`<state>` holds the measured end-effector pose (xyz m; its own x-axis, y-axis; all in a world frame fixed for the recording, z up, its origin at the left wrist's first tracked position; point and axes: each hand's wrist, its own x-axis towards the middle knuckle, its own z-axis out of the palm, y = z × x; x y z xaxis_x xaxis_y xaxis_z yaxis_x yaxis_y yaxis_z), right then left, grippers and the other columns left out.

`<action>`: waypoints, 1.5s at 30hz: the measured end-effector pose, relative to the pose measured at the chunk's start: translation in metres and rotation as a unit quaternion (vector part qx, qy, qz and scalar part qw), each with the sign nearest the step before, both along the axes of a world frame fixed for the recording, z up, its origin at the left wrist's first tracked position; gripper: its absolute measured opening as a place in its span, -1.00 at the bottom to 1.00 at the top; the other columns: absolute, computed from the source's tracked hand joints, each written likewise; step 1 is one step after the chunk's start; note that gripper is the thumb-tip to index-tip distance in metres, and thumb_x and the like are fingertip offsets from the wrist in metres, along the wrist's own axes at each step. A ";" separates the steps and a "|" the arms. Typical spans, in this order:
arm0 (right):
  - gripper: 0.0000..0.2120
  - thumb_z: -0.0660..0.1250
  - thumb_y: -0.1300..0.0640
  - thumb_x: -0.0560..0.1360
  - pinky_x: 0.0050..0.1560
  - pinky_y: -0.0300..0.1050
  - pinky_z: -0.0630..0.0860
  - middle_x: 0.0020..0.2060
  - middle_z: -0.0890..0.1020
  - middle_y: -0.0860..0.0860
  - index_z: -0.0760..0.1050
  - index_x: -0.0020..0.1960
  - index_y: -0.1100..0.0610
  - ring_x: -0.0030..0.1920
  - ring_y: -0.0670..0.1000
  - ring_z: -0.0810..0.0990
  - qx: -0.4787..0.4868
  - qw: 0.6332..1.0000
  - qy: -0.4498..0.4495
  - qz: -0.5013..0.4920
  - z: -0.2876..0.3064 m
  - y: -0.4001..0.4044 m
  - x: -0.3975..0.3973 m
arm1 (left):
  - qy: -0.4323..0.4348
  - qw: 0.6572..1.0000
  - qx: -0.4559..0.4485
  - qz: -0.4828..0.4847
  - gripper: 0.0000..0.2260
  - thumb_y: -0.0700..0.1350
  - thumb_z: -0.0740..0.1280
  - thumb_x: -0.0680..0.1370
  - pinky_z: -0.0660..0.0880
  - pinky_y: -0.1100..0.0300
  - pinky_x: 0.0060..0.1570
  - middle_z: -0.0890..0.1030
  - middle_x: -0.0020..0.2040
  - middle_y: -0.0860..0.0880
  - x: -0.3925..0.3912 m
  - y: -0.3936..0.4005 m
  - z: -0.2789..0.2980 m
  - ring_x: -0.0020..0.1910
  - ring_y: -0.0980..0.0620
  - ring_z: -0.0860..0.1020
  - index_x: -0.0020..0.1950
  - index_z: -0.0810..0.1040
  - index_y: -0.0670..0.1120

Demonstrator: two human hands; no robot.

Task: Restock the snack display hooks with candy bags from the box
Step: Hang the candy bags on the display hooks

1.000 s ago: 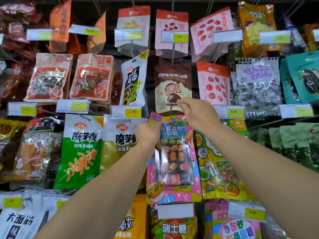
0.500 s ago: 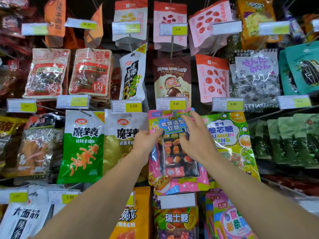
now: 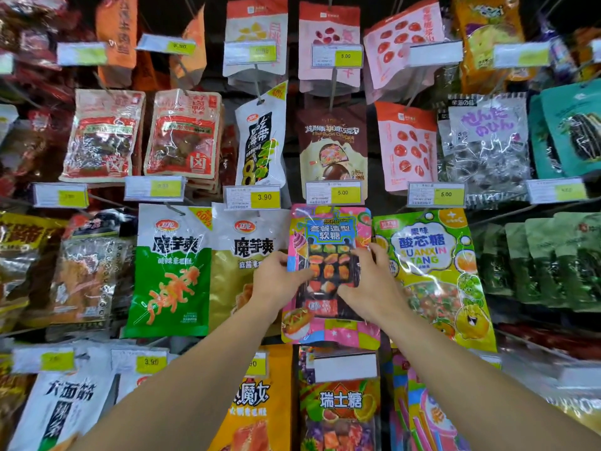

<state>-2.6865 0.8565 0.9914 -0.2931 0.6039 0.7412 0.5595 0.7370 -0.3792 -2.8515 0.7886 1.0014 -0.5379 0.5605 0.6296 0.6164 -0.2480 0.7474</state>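
A pink and blue candy bag [image 3: 328, 236] with a clear window of small gummies hangs at the centre of the display, below a 5.00 price tag [image 3: 334, 192]. My left hand [image 3: 279, 278] grips its left edge, thumb on the front. My right hand [image 3: 370, 288] lies over the window's right side, fingers spread on the bag. The hook under the tag is hidden by the bag's top. No box is in view.
Packed rows of hanging snack bags surround it: a yellow-green sour candy bag [image 3: 432, 271] to the right, gold [image 3: 247, 255] and green [image 3: 172, 271] konjac bags to the left, a brown chocolate bag [image 3: 333, 144] above, a fruit candy bag [image 3: 340, 402] below.
My right hand has come down from the hook at the price tag onto the front of the candy bag. The bag now hangs flat, and both hands sit lower on it.
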 end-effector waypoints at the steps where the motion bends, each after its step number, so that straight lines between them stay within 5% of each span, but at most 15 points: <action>1: -0.34 0.41 0.00 0.45 0.04 0.02 0.53 0.52 0.03 -0.06 0.21 0.47 0.00 0.24 0.13 0.50 0.001 1.000 0.000 -0.002 0.003 0.001 0.000 | 0.018 1.000 -0.006 0.013 -0.67 0.01 0.54 0.40 0.59 0.09 -0.11 0.66 -0.06 0.00 0.001 0.000 0.001 -0.11 0.02 0.63 0.05 0.53 -0.07; 5: -0.35 0.40 0.02 0.49 0.08 0.07 0.55 0.53 0.04 -0.04 0.19 0.49 -0.05 0.25 0.16 0.52 0.008 0.999 -0.016 -0.033 -0.001 0.008 0.003 | 0.049 0.997 -0.055 0.007 -0.60 -0.06 0.53 0.40 0.56 0.16 -0.28 0.63 -0.11 0.03 0.003 -0.003 -0.007 -0.21 0.08 0.60 0.13 0.45 -0.06; 8: -0.34 0.37 -0.01 0.52 0.17 0.12 0.52 0.54 0.03 0.01 0.14 0.52 -0.05 0.30 0.23 0.48 0.003 0.998 -0.039 -0.058 -0.013 0.012 0.008 | 0.092 0.991 -0.094 0.020 -0.55 -0.09 0.50 0.38 0.63 -0.02 -0.15 0.68 -0.17 -0.05 0.001 -0.004 -0.019 -0.20 -0.06 0.65 0.19 0.41 -0.07; 12: -0.27 0.36 -0.06 0.52 0.19 0.11 0.51 0.55 0.01 0.04 0.06 0.56 -0.03 0.31 0.24 0.47 -0.021 0.993 -0.084 -0.075 -0.031 0.006 0.011 | 0.129 0.985 -0.107 0.037 -0.63 -0.16 0.43 0.46 0.57 0.09 -0.11 0.65 -0.34 0.01 -0.001 -0.010 -0.030 -0.19 -0.01 0.65 0.20 0.39 -0.07; 19: -0.32 0.33 -0.10 0.52 0.12 0.10 0.55 0.53 0.15 0.03 0.12 0.54 -0.03 0.30 0.20 0.48 -0.009 0.988 -0.108 -0.109 -0.044 -0.030 0.008 | 0.152 0.985 -0.085 0.020 -0.62 -0.06 0.41 0.51 0.54 0.06 0.00 0.66 0.06 -0.05 0.002 -0.038 -0.038 0.05 -0.09 0.62 0.27 0.42 -0.12; 27: -0.33 0.33 -0.07 0.52 0.29 0.07 0.42 0.49 0.25 0.14 0.19 0.54 0.12 0.38 0.25 0.37 -0.028 0.980 -0.136 -0.141 -0.074 -0.120 -0.005 | 0.134 0.986 -0.079 -0.065 -0.51 -0.01 0.46 0.47 0.49 0.05 0.18 0.60 0.21 -0.08 -0.013 -0.107 -0.070 0.17 -0.08 0.57 0.34 0.45 -0.13; 37: -0.38 0.34 -0.04 0.52 0.35 0.03 0.36 0.41 0.33 0.12 0.26 0.49 0.16 0.38 0.23 0.36 -0.121 0.968 -0.192 -0.110 -0.181 -0.274 -0.035 | 0.138 0.972 -0.156 -0.110 -0.59 0.00 0.37 0.54 0.42 0.18 0.18 0.59 0.29 -0.04 -0.043 -0.240 -0.184 0.22 -0.02 0.57 0.38 0.51 -0.01; 45: -0.33 0.27 -0.08 0.57 0.42 0.00 0.26 0.44 0.29 0.14 0.16 0.54 0.20 0.44 0.22 0.29 -0.222 0.931 -0.288 -0.030 -0.313 -0.397 -0.062 | 0.053 0.950 -0.290 -0.106 -0.43 0.14 0.32 0.40 0.48 0.07 0.22 0.59 0.28 -0.07 -0.076 -0.390 -0.317 0.20 -0.07 0.59 0.37 0.52 -0.05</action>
<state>-2.7482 0.4592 0.6787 -0.5207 0.8414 0.1450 0.7995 0.5401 -0.2630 -2.9277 0.3988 0.6842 -0.3262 0.9179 0.2260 0.6777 0.0604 0.7329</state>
